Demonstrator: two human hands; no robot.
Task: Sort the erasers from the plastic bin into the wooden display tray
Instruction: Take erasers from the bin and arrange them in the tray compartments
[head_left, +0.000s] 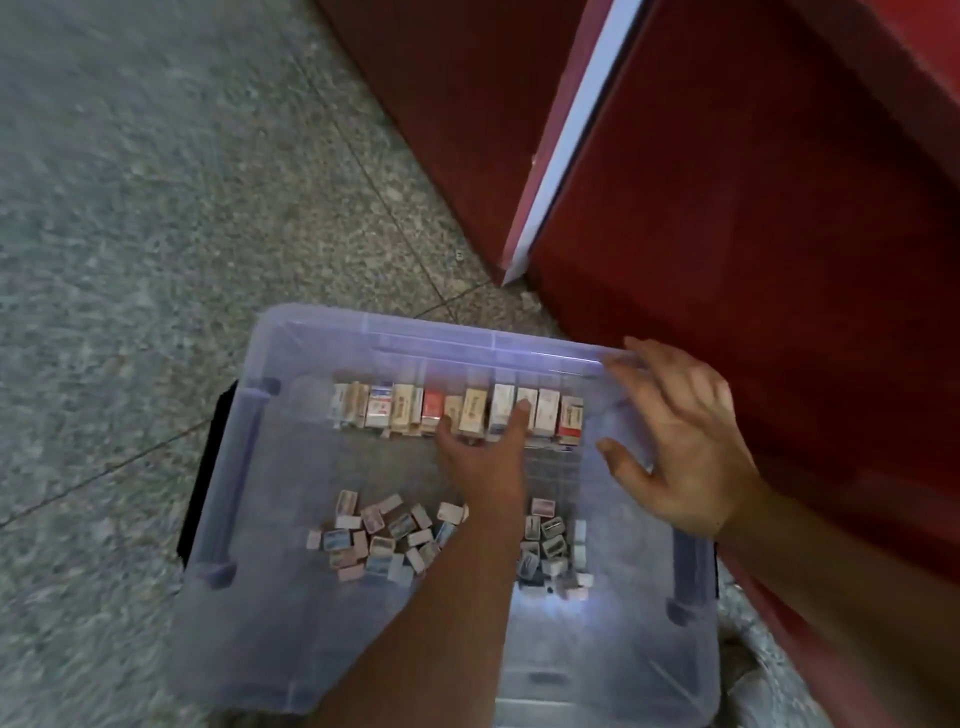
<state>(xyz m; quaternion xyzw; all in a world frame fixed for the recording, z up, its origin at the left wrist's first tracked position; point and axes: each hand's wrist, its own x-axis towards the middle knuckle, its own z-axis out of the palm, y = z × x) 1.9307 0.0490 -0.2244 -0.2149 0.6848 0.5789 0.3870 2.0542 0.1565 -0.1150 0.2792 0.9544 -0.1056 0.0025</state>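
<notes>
Your left hand (483, 460) reaches into the clear plastic bin (291, 338), fingertips touching the row of boxed erasers (410, 408); your right hand (680, 441) spreads over its far right corner.

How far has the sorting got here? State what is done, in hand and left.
Done: nothing visibly; no wooden tray is in view. In hand: the left hand reaches the row of boxed erasers inside the plastic bin, the right hand open at its rim. Left: that row and the loose pile, both in the bin.
</notes>
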